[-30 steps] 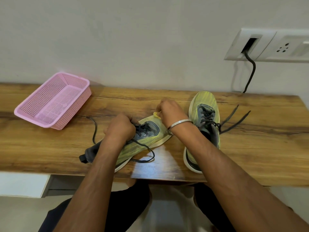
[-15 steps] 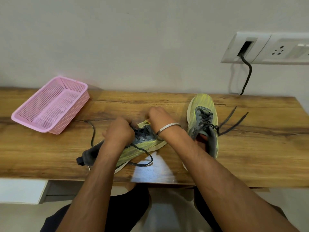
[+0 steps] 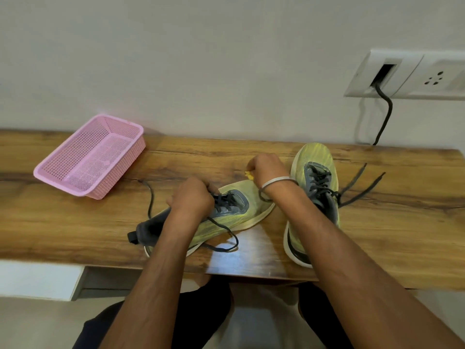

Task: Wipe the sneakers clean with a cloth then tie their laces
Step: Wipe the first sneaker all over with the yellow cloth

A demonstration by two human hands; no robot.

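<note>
Wiping near sneaker [image 3: 221, 212]: left hand [image 3: 192, 196] steadying it, right hand [image 3: 266, 167] pinching yellow cloth [image 3: 249, 175]; laces [image 3: 362, 183] untied.

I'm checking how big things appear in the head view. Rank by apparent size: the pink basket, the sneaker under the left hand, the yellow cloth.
1. pink basket
2. sneaker under the left hand, partly covered by the arm, so nearly level with the basket
3. yellow cloth, mostly hidden in the right hand
</note>
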